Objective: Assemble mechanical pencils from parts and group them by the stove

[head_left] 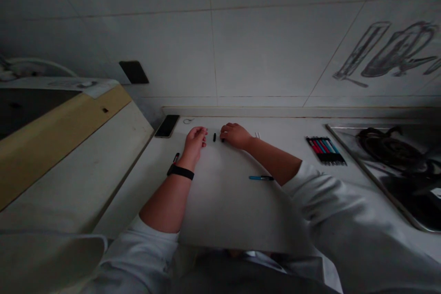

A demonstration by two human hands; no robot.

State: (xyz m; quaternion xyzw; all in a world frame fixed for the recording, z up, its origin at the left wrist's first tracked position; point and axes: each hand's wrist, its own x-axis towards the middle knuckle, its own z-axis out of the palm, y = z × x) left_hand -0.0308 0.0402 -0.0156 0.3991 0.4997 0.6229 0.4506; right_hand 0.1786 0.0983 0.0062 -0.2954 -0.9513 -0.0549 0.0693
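Note:
My left hand (pixel 195 141) is just over the white counter, fingers curled and thumb pressed in; whatever may be between them is too small to make out. A short black piece (pixel 214 137), like a pen part, stands or lies between my two hands. My right hand (pixel 237 136) has its fingers bent down around another small black piece (pixel 223 140), only partly showing. Thin white sticks (pixel 257 135) lie just behind my right wrist. Nearer to me, a blue and black pen (pixel 261 178) rests under my right forearm. Beside my left wrist is a dark pen-like piece (pixel 176 157), partly hidden.
A phone (pixel 167 126) and a small wire ring (pixel 188 121) lie at the back left. To the right is a row of several coloured pens (pixel 325 150), next to a gas stove (pixel 389 147). A slanted white appliance (pixel 86 165) borders the left; a tiled wall stands behind.

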